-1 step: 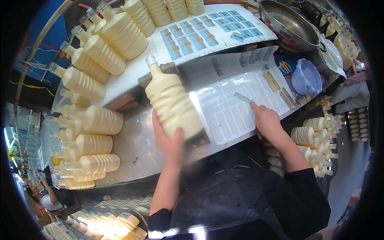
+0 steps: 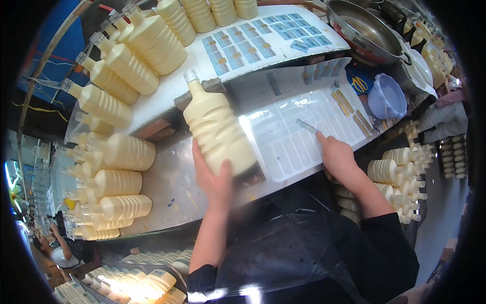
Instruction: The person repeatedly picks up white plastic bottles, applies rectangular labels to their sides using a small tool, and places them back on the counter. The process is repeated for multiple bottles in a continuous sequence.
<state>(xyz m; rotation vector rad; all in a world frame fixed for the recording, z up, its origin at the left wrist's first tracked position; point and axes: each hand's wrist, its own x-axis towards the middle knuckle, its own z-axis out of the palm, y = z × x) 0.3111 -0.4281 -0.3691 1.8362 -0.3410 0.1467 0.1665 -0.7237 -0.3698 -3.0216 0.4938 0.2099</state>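
Nothing has shifted: left hand [image 2: 215, 180] stays clamped on the cream bottle [image 2: 218, 133], lying mid-worktop. Right hand [image 2: 338, 157] still pinches a label [image 2: 307, 125] over the backing sheet [image 2: 304, 131]; labelling appears imminent.

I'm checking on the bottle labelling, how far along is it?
Done: cannot tell; no bottle shows a label in this view. In hand: the left hand holds one cream bottle flat on the steel table, while the right hand picks at the backing sheet. Left: the bare bottles lying at the left, and unused label sheets.
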